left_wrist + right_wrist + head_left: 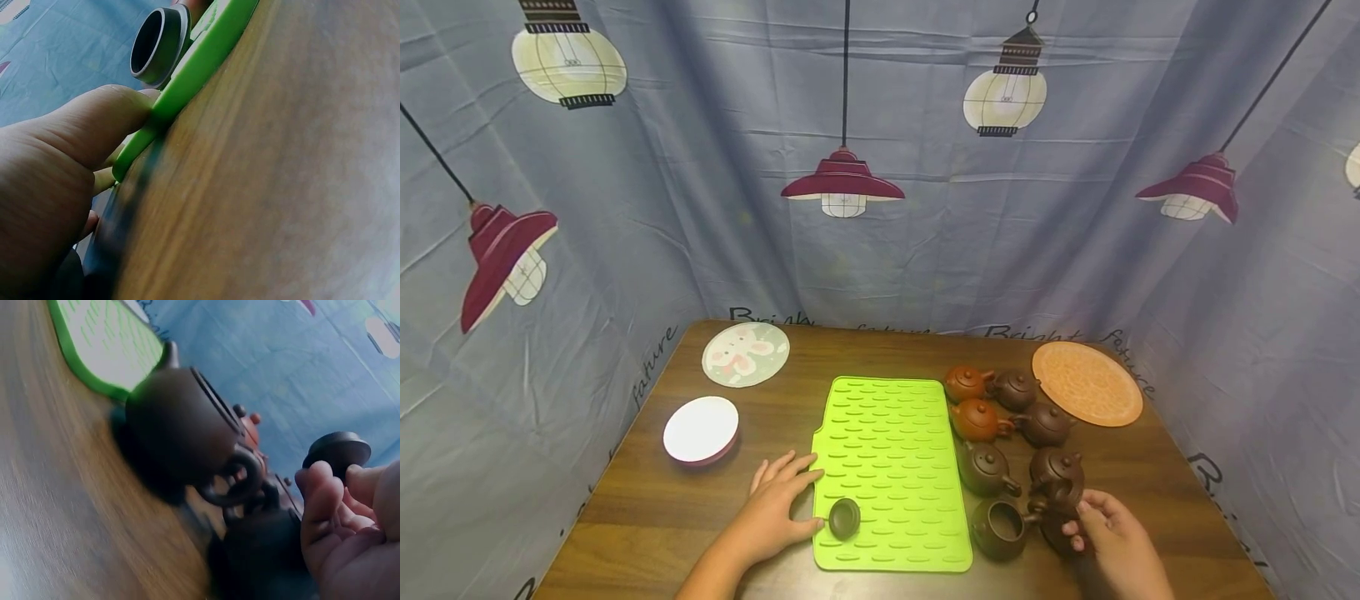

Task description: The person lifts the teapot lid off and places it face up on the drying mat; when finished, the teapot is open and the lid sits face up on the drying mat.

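Note:
My right hand [1112, 533] pinches a dark brown teapot lid [340, 450] between thumb and fingers, raised above a dark teapot [1057, 537] that is partly hidden beneath it. Beside that pot stands a dark brown teapot without its lid [1000, 533], its round mouth showing. My left hand [772, 506] rests at the left edge of a green mat [898, 467], fingers spread and thumb on the edge. Close to the thumb tip, a second dark lid [844, 518] lies on the mat, its hollow side showing in the left wrist view.
Two orange-brown teapots [977, 420] and several dark teapots [985, 468] with lids line the mat's right side. At the back right lies an orange round mat [1086, 383]. On the left are a white bowl-like dish [702, 429] and a round rabbit-patterned mat [745, 355].

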Available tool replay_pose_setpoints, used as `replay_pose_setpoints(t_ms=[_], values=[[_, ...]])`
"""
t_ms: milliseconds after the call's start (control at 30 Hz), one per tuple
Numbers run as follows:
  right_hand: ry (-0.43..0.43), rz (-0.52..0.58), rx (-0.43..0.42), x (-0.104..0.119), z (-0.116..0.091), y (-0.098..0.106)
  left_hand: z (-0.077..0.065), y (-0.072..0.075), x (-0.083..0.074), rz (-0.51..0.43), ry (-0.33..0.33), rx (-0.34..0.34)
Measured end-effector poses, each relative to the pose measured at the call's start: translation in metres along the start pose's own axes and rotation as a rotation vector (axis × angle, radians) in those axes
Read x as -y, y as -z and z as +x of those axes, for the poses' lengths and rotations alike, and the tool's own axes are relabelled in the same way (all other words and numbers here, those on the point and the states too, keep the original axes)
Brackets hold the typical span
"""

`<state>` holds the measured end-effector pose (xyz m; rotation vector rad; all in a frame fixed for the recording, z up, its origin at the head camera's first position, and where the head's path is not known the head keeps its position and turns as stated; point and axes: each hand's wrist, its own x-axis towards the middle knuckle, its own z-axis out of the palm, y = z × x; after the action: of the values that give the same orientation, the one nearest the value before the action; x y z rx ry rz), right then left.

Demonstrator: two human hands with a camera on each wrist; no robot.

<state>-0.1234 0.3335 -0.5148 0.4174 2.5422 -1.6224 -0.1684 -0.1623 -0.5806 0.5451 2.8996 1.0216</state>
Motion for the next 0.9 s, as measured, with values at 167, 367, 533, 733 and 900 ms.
replay_pose_setpoints(t_ms=[167,367,533,733,900], values=[[0.015,0.200,0.035,0.001,0.001,-0.008,0.000,0.000,0.000,-0.009,0.002,0.012],[0.027,0.426,0.142,0.006,0.000,-0.017,-0.001,0.000,0.000,-0.008,0.007,0.013],[0.079,0.562,0.263,0.010,0.001,-0.029,-0.001,0.000,0.000,-0.003,0.006,0.011],[0.099,0.570,0.344,0.017,0.004,-0.044,-0.001,0.001,0.000,-0.005,0.010,0.021],[0.076,0.576,0.396,0.025,0.006,-0.055,0.000,0.000,0.001,0.008,0.005,0.014]])
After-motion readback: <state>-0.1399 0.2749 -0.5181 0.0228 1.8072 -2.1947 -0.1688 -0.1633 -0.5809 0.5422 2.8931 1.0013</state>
